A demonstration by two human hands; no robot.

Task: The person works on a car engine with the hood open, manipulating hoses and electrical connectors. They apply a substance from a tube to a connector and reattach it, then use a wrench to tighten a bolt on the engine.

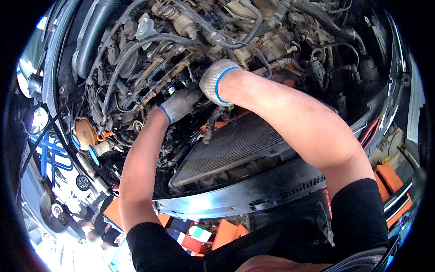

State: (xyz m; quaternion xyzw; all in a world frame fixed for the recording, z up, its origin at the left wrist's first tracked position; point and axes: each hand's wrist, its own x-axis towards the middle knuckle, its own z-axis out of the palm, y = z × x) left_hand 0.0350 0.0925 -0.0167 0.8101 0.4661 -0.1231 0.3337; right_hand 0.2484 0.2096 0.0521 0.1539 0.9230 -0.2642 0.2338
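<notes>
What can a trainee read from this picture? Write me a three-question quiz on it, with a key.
1. True or false: the left hand and the right hand both wear gloves.
2. Fill in: the gloves are edged in ____ at the wrist.
3. Which lies left of both hands in the picture: (a) the finned radiator, (b) the orange-tan tank, (c) the right sleeve?

Key: 1. True; 2. blue; 3. b.

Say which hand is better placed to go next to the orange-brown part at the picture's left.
The left, probably: the gloved left hand is nearer the orange-brown part, while the gloved right hand lies farther right and would likely cross the left.
</notes>
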